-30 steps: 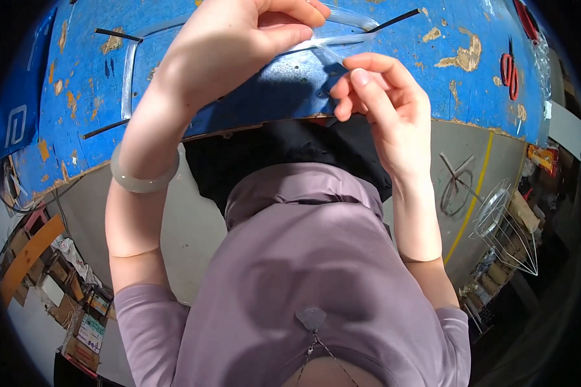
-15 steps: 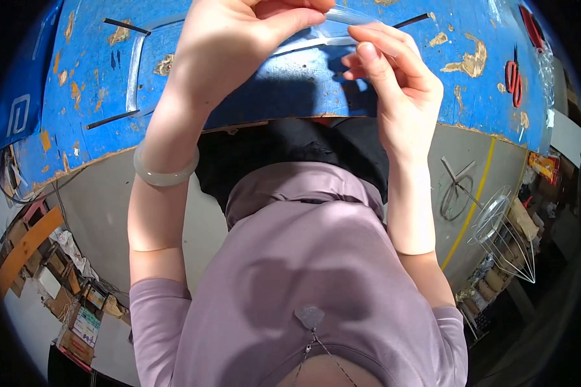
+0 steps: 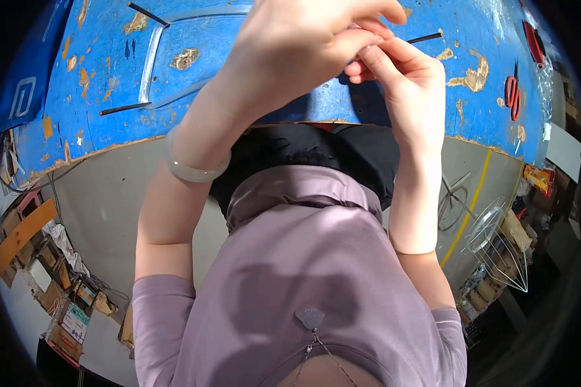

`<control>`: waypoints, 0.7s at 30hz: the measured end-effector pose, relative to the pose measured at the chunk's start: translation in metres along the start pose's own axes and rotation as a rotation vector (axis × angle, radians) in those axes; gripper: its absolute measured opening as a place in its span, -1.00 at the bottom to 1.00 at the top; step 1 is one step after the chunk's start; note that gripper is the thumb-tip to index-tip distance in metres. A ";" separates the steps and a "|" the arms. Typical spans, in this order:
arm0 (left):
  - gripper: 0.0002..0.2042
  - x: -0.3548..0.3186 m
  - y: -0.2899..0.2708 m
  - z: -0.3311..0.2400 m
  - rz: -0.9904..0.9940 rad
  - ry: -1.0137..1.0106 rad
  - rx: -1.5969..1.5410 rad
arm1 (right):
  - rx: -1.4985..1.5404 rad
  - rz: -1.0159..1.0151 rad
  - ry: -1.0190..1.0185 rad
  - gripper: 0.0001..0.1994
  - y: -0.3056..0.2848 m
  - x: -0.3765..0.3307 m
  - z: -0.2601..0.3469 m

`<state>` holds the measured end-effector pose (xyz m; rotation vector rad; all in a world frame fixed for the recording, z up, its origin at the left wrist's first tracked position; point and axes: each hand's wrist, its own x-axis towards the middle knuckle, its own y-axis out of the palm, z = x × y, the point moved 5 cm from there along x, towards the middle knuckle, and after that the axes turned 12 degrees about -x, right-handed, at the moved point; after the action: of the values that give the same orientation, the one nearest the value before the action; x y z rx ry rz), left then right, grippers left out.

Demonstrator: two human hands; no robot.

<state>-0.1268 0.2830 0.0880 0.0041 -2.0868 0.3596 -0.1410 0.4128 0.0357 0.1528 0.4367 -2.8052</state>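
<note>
My left hand [image 3: 310, 42] reaches across the upper middle of the table, its thumb bent in and one finger held out over the other hand. My right hand [image 3: 410, 77] meets it from the right, thumb and fingertips pinched together. The fingertips of both hands touch or nearly touch; whatever is between them is hidden or too small to make out. A translucent plastic strip [image 3: 151, 63] runs between two dark rods [image 3: 124, 109] on the left. From there, clear lengths extend rightward and pass behind my left arm. Another dark rod [image 3: 426, 37] sticks out beyond my right hand.
The blue table [image 3: 239, 55] has chipped, worn paint, and its near edge lies in front of my body. Red-handled scissors [image 3: 512, 98] rest at the right, with another red-handled tool [image 3: 533, 42] farther back beside crumpled clear plastic [image 3: 546, 84]. A wire frame [image 3: 497, 245] stands below right.
My left hand has moved right and closed in on my right hand, which stays nearly in place. The rods and strip at left shifted slightly right in view. The clear strip between my hands is now hidden.
</note>
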 end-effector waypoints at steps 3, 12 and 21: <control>-0.85 0.002 0.007 0.000 0.061 -0.032 0.093 | 0.048 0.079 -0.004 -0.83 0.000 0.002 -0.002; -0.88 0.001 -0.017 -0.009 0.019 -0.340 -0.144 | 0.114 0.079 0.031 -0.81 -0.001 0.002 -0.011; -0.94 -0.020 0.000 0.005 -0.158 0.230 -0.092 | 0.206 0.075 0.035 -0.82 0.001 0.003 -0.012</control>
<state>-0.1205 0.2793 0.0689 0.0690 -1.8591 0.1598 -0.1429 0.4151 0.0236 0.2564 0.1450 -2.7721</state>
